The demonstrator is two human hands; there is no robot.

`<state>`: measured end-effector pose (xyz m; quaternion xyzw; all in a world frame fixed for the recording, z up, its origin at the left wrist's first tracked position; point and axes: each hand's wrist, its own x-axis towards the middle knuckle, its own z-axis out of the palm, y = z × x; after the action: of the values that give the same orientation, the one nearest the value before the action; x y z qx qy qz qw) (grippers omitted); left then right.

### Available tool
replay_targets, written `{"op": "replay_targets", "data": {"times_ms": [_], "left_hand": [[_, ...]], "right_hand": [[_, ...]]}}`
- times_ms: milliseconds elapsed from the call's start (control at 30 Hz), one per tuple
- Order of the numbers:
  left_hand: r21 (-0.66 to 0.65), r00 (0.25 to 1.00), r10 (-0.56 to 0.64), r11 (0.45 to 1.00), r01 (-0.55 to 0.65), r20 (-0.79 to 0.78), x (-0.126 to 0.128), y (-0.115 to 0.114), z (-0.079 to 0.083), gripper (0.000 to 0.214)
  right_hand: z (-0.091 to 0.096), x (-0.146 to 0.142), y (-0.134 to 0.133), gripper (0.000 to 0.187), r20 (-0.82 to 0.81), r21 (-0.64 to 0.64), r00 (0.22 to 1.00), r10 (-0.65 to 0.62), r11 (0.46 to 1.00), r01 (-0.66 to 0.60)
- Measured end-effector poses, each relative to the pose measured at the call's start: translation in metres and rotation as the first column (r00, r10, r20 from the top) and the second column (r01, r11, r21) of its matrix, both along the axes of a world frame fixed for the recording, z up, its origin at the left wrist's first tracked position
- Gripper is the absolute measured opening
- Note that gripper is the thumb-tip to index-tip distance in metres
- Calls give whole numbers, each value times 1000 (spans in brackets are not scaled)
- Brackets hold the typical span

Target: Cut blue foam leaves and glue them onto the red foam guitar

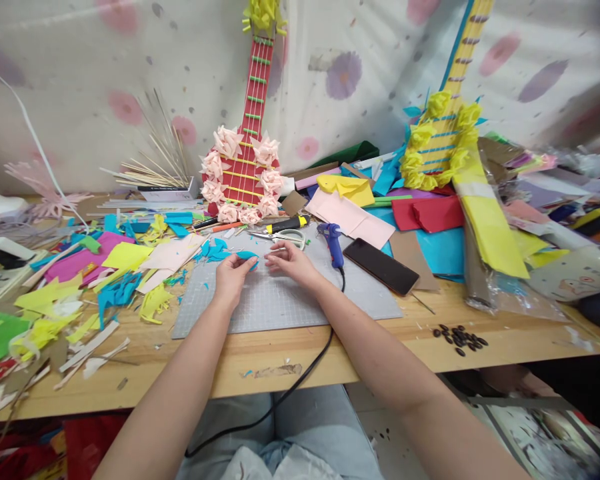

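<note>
Over the grey cutting mat point(290, 310), my left hand point(233, 277) pinches a small piece of blue crepe paper point(247, 255) between thumb and fingers. My right hand point(293, 263) is just to the right of it, fingers apart and slightly curled, with nothing visible in them. Beyond the hands lie scissors point(285, 236) with pale handles and a yellow-and-black utility knife point(289, 225). A blue glue gun point(333, 245) rests right of my right hand, its black cord running off the table edge. More blue paper scraps point(214, 251) are on the mat behind my left hand.
A red paper guitar point(245, 167) with pink flowers and a yellow one point(437, 140) lean against the curtain. A phone point(381, 266) and black seed-like pieces point(461, 338) are at right. Colourful paper scraps point(125, 257) cover the left. Thin sticks point(155, 167) stand behind.
</note>
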<state>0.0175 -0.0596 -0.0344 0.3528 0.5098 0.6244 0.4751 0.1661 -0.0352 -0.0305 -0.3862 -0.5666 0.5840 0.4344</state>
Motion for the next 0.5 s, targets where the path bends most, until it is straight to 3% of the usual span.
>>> {"op": "replay_targets", "data": {"times_ms": [67,167,267,300,333,367,500], "left_hand": [[4,998,53,999,-53,16,-3,1,1,37],[25,991,130,991,-131,37,-6,3,1,36],[57,985,165,984,-168,57,-7,4,2,34],[64,984,170,983,-174,59,-7,4,2,33],[70,983,174,981,-178,59,-7,5,2,33],[73,982,178,981,-182,56,-6,5,2,32],[75,982,184,980,-186,29,-6,6,0,31]], "right_hand": [[14,14,2,30,112,166,987,-113,982,93],[42,53,4,26,127,450,932,-341,857,252],[60,98,5,29,-96,535,742,-664,594,601],[59,111,6,32,-134,545,654,-745,495,676],[56,120,8,35,-130,557,589,-798,432,709],[51,127,9,39,-76,570,558,-826,424,704],[17,123,18,61,372,530,524,-766,639,557]]}}
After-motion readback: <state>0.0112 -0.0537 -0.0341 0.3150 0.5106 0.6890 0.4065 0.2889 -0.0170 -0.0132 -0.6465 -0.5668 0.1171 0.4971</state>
